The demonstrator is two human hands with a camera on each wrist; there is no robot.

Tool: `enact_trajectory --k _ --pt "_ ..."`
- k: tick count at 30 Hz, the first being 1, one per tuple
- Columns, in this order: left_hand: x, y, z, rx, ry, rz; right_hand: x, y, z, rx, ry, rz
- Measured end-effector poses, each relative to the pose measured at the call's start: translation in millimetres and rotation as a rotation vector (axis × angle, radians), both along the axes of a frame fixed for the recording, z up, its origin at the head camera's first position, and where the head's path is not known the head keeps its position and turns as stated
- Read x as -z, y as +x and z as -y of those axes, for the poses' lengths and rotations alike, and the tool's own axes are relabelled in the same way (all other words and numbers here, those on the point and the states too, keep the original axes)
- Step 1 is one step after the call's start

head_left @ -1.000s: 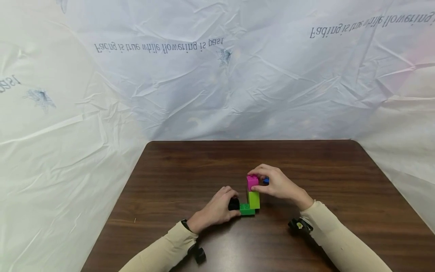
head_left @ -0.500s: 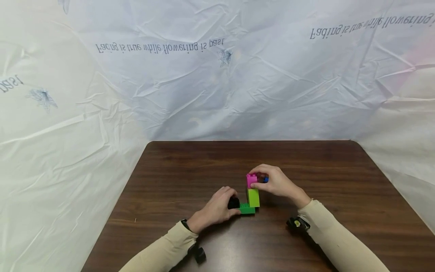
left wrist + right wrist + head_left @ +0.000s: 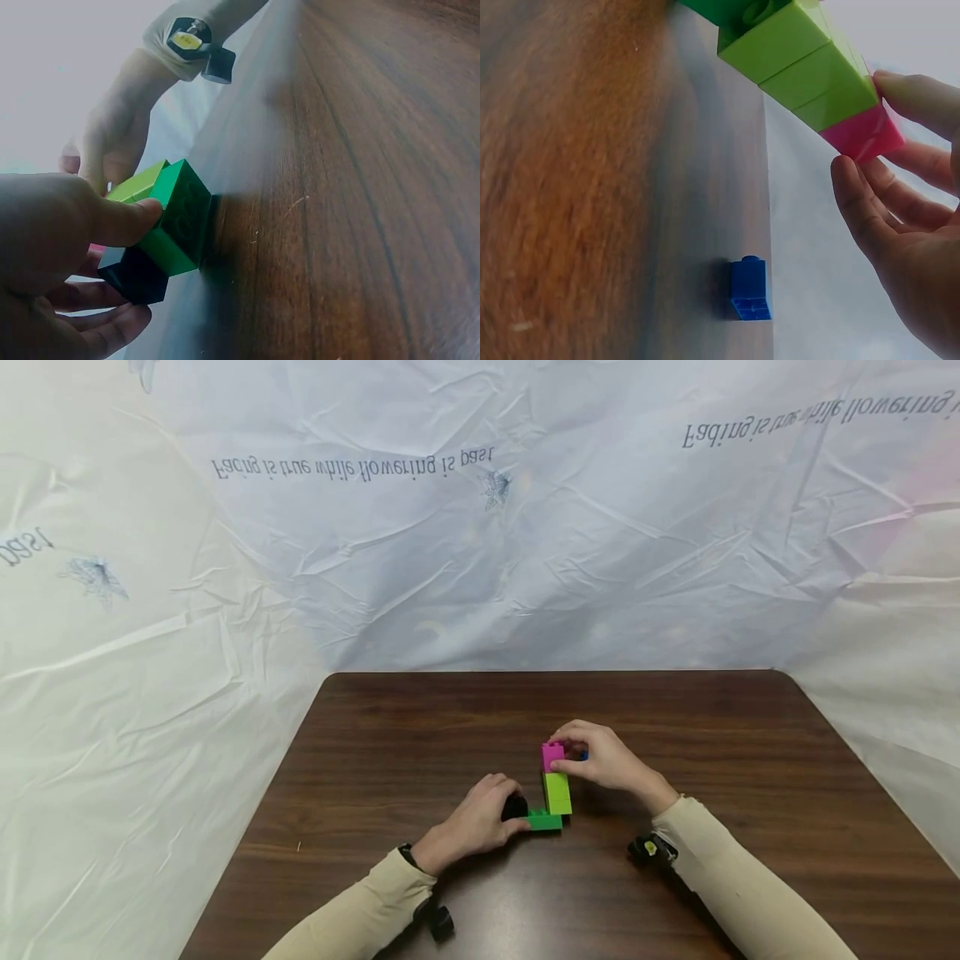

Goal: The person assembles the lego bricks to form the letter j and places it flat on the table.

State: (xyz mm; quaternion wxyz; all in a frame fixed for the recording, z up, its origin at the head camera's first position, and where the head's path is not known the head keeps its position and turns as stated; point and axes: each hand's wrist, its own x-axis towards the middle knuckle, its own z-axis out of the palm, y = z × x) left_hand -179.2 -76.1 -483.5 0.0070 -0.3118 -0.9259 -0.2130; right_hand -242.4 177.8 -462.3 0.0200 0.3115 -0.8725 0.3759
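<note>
Several toy building bricks are joined into an L-shaped piece near the table's middle. My left hand (image 3: pixel 480 817) grips its low end, fingers round a black brick (image 3: pixel 514 807) and thumb on a green brick (image 3: pixel 544 822). In the left wrist view, the hollow underside of the green brick (image 3: pixel 187 214) shows, so the piece is tilted or raised. Lime bricks (image 3: pixel 557 793) rise from the green one's right end. A pink brick (image 3: pixel 552 755) caps them, pinched between thumb and fingers of my right hand (image 3: pixel 607 758).
A loose blue brick (image 3: pixel 750 285) lies on the table beyond the right hand, which mostly hides it in the head view. The dark wood table (image 3: pixel 360 735) has printed white sheeting (image 3: pixel 487 568) hanging behind it and at the sides.
The pink and lime bricks have shifted slightly left and away from me with the right hand. The green brick's top has tipped partly out of sight. The left hand has hardly moved.
</note>
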Motion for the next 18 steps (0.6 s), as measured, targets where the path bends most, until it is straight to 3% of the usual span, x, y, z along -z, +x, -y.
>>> enact_trajectory --k 18 --pt "1.2 2.6 4.2 0.02 -0.003 0.054 6.3 -3.4 3.5 0.005 0.1 0.044"
